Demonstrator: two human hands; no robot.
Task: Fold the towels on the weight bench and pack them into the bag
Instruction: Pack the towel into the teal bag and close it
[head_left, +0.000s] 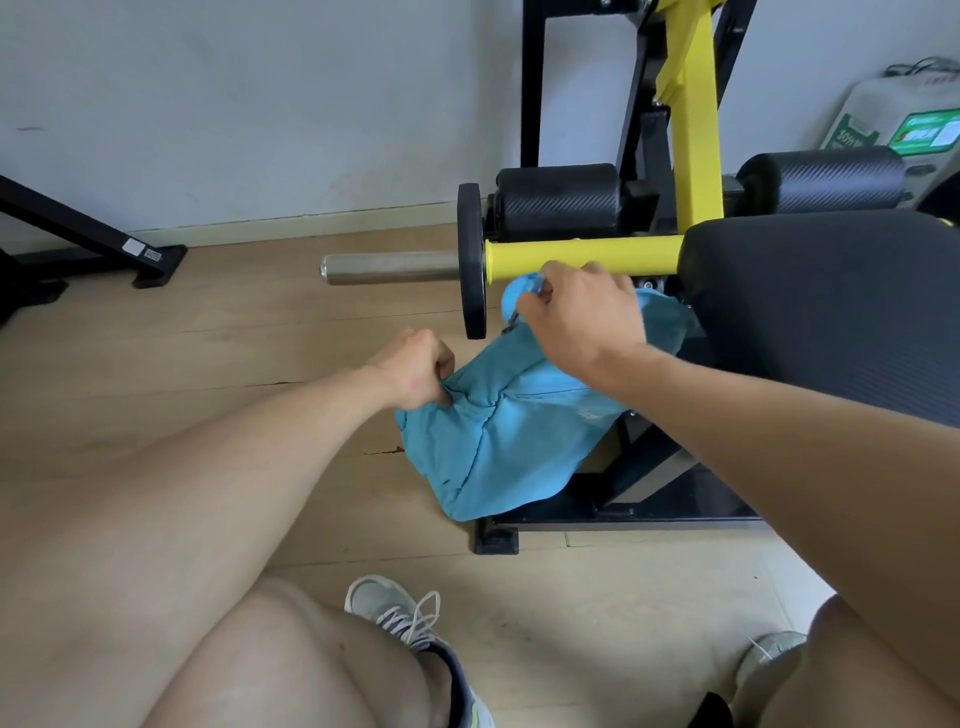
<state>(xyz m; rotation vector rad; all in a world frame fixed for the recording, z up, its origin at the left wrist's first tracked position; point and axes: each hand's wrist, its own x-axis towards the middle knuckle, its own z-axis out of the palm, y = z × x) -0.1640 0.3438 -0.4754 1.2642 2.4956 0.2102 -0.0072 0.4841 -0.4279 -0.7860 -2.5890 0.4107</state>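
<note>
A light blue fabric bag (498, 441) sits on the wooden floor, leaning against the frame of the weight bench (831, 322). My left hand (415, 371) pinches the bag's fabric at its near left corner. My right hand (582, 312) pinches a small pull, apparently the zipper tab, at the bag's far upper end, just below the yellow bar (582, 257). No towel shows; the bag looks full and its inside is hidden.
A steel sleeve (389, 267) with a black weight plate (471, 260) juts left from the machine beside the bag. Black roller pads (558, 200) sit behind. Another black frame (88, 234) stands at far left. My knees and shoes fill the bottom.
</note>
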